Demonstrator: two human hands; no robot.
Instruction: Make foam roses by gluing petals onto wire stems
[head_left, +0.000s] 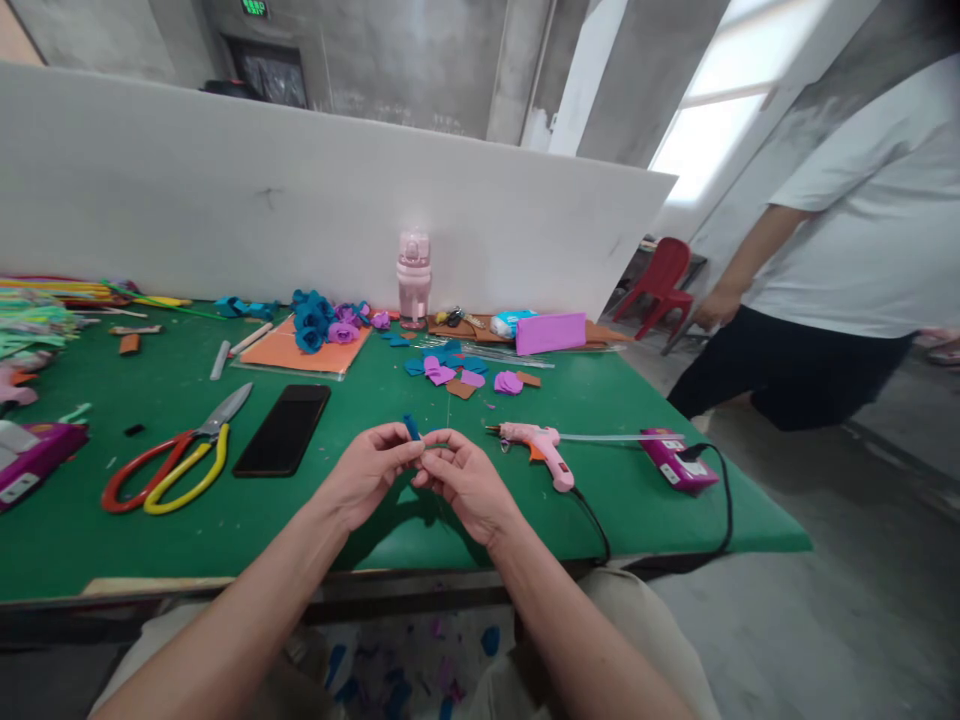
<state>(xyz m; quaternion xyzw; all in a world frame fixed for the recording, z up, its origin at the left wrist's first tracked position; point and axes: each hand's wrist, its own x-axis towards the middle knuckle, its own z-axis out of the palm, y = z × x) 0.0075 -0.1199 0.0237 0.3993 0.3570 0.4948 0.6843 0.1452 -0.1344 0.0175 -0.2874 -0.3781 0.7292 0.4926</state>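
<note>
Between my fingertips, above the front of the green table, is a small rolled blue paper piece [411, 427]. My left hand [373, 465] pinches it from the left. My right hand [466, 478] is closed beside it, thumb and fingers together at the lower part of the same piece. The fingers hide most of it. To the right of my right hand lies a pink glue gun [538, 440] with a clear glue stick in its back. Beyond my hands are loose purple petals [439, 371] and blue petals [472, 365].
Scissors [199, 447] and a black phone [283, 430] lie left. Blue and purple paper flowers [313, 322] rest on orange sheets [292, 350]. A pink bottle [414, 280] stands by the white board [330, 190]. A purple power strip [679, 462] lies right; a person [847, 230] stands beyond.
</note>
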